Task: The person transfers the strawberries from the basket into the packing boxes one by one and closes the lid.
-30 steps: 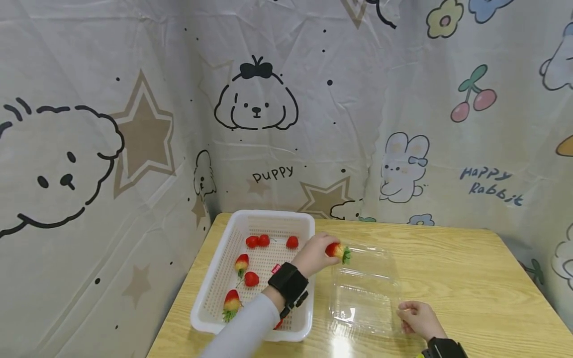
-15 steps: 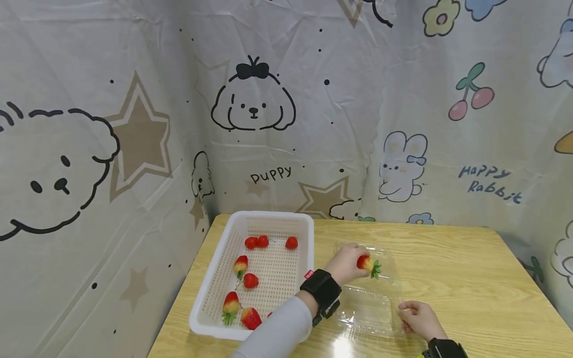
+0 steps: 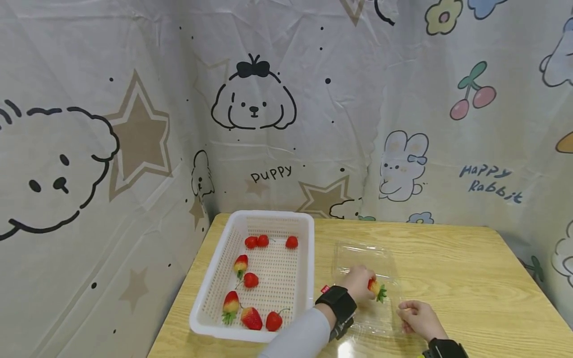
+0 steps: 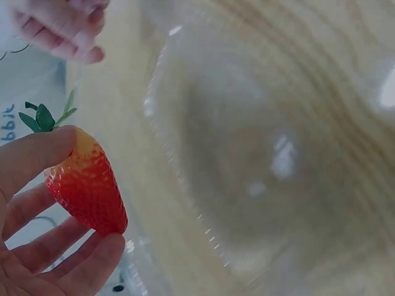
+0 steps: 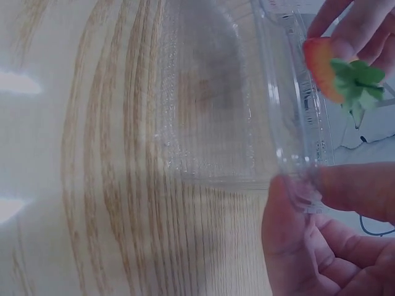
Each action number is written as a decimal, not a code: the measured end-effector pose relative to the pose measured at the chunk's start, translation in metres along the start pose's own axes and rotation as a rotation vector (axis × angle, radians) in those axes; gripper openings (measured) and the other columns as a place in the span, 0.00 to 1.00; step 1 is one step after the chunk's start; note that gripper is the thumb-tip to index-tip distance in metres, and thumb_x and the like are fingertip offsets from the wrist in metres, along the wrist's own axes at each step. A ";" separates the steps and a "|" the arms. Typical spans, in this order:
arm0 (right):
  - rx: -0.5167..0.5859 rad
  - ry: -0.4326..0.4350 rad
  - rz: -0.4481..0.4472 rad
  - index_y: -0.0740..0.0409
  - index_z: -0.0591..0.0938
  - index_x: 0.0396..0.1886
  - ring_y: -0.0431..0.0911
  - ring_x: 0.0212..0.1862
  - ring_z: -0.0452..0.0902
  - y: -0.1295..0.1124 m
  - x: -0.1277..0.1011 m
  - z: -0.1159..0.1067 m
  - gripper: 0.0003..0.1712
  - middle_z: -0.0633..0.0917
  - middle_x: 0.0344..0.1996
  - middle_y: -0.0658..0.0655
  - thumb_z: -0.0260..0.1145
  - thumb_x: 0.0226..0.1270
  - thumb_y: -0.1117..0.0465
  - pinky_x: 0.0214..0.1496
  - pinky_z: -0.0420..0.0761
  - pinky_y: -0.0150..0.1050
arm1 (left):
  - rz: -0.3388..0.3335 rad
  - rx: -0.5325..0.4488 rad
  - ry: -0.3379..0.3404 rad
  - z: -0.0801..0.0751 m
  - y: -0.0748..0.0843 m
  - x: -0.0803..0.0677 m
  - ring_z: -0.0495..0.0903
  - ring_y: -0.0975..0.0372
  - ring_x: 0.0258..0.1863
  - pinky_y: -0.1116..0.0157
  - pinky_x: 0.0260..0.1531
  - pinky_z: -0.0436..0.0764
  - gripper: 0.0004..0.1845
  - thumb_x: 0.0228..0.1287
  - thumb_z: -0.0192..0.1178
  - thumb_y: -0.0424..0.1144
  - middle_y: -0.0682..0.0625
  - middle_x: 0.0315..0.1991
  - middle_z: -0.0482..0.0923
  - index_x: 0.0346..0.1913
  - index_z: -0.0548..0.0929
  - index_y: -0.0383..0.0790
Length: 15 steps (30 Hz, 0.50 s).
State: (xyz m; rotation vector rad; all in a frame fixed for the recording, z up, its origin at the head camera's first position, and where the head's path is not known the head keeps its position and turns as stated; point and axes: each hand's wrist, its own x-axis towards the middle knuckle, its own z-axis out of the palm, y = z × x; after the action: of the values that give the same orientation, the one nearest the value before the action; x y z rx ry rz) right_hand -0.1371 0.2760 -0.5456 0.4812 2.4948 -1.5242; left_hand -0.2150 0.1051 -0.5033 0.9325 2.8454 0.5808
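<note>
Over the clear plastic box (image 3: 364, 293), the left hand (image 3: 358, 282) pinches a soft, easily bruised strawberry (image 4: 86, 185) by its sides; just beside, the right hand (image 3: 416, 318) nips the flimsy rim.

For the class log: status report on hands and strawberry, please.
Left hand holds strawberry over clear tray. Right hand pinches tray edge. Nothing blocking.

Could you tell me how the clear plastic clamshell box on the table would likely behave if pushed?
The clear plastic clamshell box looks thin-walled, so probably light and flexible. It would likely slide on the smooth wooden table; the right hand pinches its edge.
</note>
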 end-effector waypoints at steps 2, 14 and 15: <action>-0.001 0.000 -0.002 0.78 0.73 0.39 0.44 0.20 0.73 0.000 0.000 -0.001 0.12 0.76 0.17 0.56 0.57 0.59 0.71 0.23 0.76 0.37 | 0.002 0.014 -0.003 0.006 0.001 0.001 0.67 0.70 0.28 0.78 0.28 0.65 0.19 0.38 0.72 0.38 0.56 0.28 0.71 0.39 0.84 0.46; -0.001 0.001 0.010 0.77 0.74 0.39 0.44 0.20 0.73 0.000 -0.001 -0.001 0.12 0.76 0.17 0.56 0.58 0.60 0.69 0.23 0.77 0.37 | 0.026 0.155 0.031 0.036 -0.003 -0.003 0.66 0.69 0.24 0.76 0.22 0.63 0.10 0.35 0.71 0.38 0.57 0.21 0.68 0.24 0.80 0.49; -0.001 -0.003 0.009 0.77 0.74 0.40 0.44 0.21 0.73 0.000 0.000 -0.001 0.12 0.76 0.17 0.56 0.58 0.61 0.69 0.24 0.77 0.38 | 0.025 0.171 0.031 0.037 -0.003 -0.004 0.66 0.68 0.24 0.76 0.21 0.63 0.09 0.36 0.71 0.38 0.57 0.21 0.68 0.23 0.80 0.49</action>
State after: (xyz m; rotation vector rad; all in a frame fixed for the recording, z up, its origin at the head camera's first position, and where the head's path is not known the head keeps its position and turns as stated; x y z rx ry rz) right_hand -0.1366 0.2771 -0.5451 0.4886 2.4881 -1.5194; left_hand -0.2058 0.1128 -0.5386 0.9939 2.9522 0.3611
